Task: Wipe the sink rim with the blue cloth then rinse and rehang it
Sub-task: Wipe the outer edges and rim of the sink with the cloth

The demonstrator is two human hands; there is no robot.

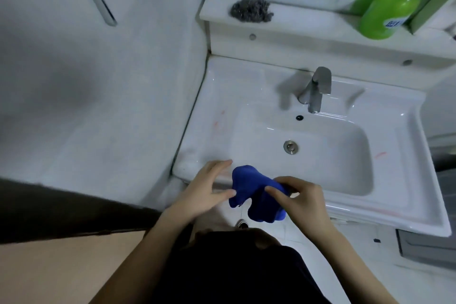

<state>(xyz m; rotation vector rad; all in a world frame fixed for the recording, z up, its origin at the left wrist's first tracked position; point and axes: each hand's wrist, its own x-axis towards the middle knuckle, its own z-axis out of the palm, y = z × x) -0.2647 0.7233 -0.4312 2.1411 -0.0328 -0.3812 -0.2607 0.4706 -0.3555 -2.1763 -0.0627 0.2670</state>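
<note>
Evidently early in the job. Reddish smears (pixel 219 122) show on the left shoulder of the sink rim (pixel 409 145), and another streak on the right side, so the wiping looks unfinished at best. No water runs from the faucet (pixel 316 89); rinsing and rehanging are judged still to come. No hook or rail for the rehang is in view.

Blue cloth (pixel 249 187): soft, matte, bunched into a loose wad with a floppy tail hanging down, held over the sink's front edge. Right hand (pixel 302 201) grips it, fingers curled round the bunch. Left hand (pixel 209 190) has fingers extended, tips touching the cloth's left edge; no clear pinch.

Sink is glossy white ceramic, a rounded rectangular basin with a metal drain (pixel 290 147). The faucet is brushed metal and angular. On the shelf behind: a grey wiry scourer (pixel 251 10) and a translucent green bottle (pixel 391 7).
</note>
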